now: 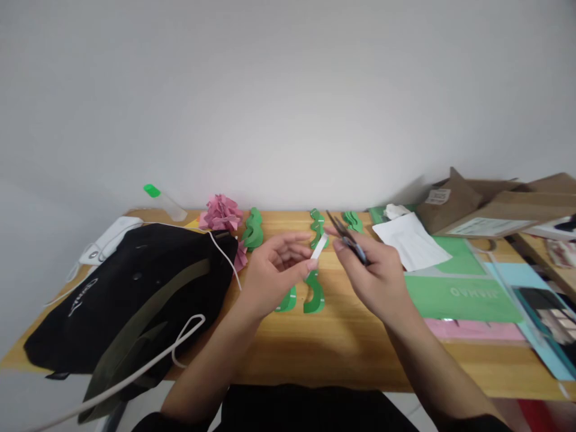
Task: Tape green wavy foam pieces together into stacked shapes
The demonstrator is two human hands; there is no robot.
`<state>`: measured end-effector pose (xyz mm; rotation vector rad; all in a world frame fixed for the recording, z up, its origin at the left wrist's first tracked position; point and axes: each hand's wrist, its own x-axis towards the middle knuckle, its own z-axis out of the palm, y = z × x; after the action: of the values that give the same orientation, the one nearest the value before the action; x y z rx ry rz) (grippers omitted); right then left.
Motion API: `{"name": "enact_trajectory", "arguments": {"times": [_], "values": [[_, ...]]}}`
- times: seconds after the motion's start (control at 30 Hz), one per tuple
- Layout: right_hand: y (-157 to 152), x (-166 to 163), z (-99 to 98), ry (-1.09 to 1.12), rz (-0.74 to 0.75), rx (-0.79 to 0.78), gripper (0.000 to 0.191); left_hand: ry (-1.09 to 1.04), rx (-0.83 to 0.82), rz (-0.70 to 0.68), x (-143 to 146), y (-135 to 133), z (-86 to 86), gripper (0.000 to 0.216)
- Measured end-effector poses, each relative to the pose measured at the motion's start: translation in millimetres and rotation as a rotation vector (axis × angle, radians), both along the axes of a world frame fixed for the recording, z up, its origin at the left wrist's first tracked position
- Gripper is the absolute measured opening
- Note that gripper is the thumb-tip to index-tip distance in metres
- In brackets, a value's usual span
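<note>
Between thumb and fingers, my left hand (276, 270) pinches a short white strip (320, 246), which looks like tape or paper. My right hand (375, 267) is closed around a pair of scissors (351, 237) with dark blades pointing up and to the left, near the strip's upper end. Beneath the hands, wavy green paper cutouts (314, 294) lie on the wooden table, some with small white marks on them. Another green cutout (254, 229) lies farther left, and a small stack of green pieces (353, 221) is behind the scissors. My left hand partly covers one green piece (288, 300).
A black bag (135, 288) with a white cable fills the left side. Behind it are a pink paper flower (221, 212) and a green-capped bottle (166, 203). At right lie a white sheet (411, 241), green packets (468, 298) and a cardboard box (495, 204). A wall stands behind.
</note>
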<state>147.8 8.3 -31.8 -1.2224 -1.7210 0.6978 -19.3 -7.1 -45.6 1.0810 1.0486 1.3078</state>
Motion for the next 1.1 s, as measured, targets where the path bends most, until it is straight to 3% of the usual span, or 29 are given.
{"name": "enact_trajectory", "arguments": {"times": [0.1, 0.5, 0.73, 0.93, 1.1], "values": [[4.0, -5.9, -4.3, 0.010, 0.066, -0.019, 0.027, 0.048, -0.004, 0.045, 0.0, 2.9, -3.0, 0.031], [29.4, -7.7, -12.9, 0.291, 0.054, -0.172, 0.014, 0.053, 0.003, 0.086, 10.1, 10.5, -2.6, 0.027], [34.0, -3.8, -7.1, 0.399, 0.135, -0.283, 0.016, -0.098, -0.126, -0.165, 8.9, 7.7, -1.4, 0.040], [32.8, 0.6, -7.0, 0.489, 0.183, -0.371, 0.020, -0.028, -0.120, -0.034, 11.2, 2.7, -0.4, 0.044], [33.2, 2.0, -7.1, 0.486, 0.194, -0.411, 0.024, -0.019, -0.111, -0.164, 10.7, -1.8, 2.6, 0.030]]}}
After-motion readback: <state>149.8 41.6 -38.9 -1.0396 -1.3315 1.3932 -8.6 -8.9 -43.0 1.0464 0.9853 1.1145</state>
